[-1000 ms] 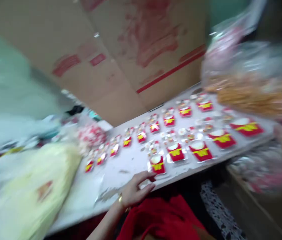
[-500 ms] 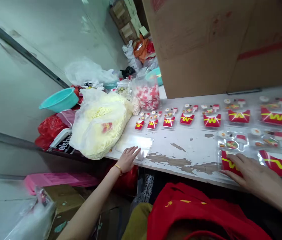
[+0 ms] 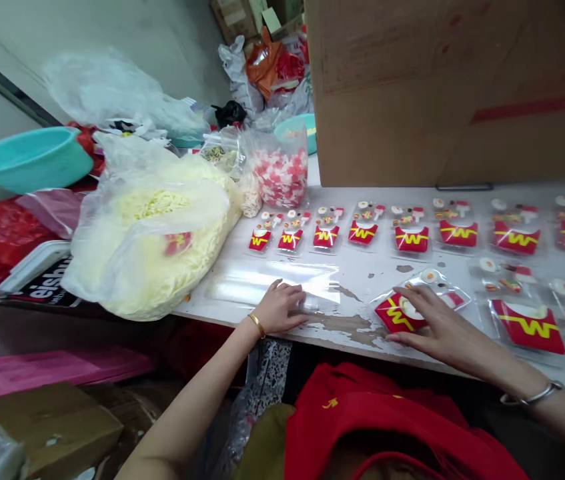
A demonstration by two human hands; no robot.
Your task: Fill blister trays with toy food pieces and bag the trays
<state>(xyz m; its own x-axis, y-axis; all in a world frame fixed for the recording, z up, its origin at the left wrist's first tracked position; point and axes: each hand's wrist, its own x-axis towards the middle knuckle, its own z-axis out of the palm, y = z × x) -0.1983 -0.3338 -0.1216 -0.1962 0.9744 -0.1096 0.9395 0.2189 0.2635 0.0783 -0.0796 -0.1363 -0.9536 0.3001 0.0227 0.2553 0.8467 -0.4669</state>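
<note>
- From where I stand, the left hand [image 3: 281, 308] lies palm down on the clear plastic film [image 3: 245, 283], fingers loosely bent, clenching nothing.
- The right hand [image 3: 435, 323] spreads over a tilted packet [image 3: 393, 315] near the front edge of the table [image 3: 387, 260]; I can't tell whether it grips or only presses.
- That packet shows a red carton shape with a yellow zigzag, plus small food-shaped pieces, partly hidden by the fingers.
- Laid out so far, as I judge it: a back row of eight packets [image 3: 411, 239], and two front packets [image 3: 527, 327] at the right, the farther one cut off by the view's edge.
- The packet under the right hand sits askew, apart from those two, so its placing looks unsettled to me.
- The film carries no such pieces that I can see, so that part looks undone.
- Plenty of loose stock remains: the big bag of pale yellow pieces [image 3: 162, 207] beside the film, and the bag of pink and white pieces [image 3: 282, 175] behind.
</note>
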